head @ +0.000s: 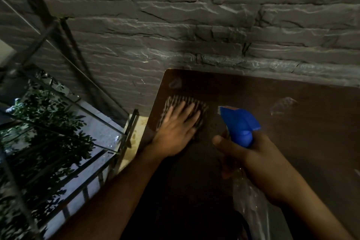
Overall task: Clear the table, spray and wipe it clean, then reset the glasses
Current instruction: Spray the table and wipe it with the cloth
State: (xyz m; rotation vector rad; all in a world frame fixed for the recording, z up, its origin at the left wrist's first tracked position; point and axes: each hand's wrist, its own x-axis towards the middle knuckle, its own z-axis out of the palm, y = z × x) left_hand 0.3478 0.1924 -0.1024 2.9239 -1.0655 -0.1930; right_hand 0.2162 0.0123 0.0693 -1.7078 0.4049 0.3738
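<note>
Bench (253, 93) is wiped by flat left hand (175, 132) pressing cloth (183, 105), right hand (259, 165) grasping spray bottle (241, 124); cloth near the edge may slip off.

My left hand (176, 132) is bare, no glove, no ring that I can make out; its fingers blur at the tips; my left forearm (116, 187) is bare too, no sleeve reaching into view; my right hand (251, 161) is likewise bare, no watch or band at the wrist; my right forearm (303, 200) is uncovered, dim in low light.
</note>
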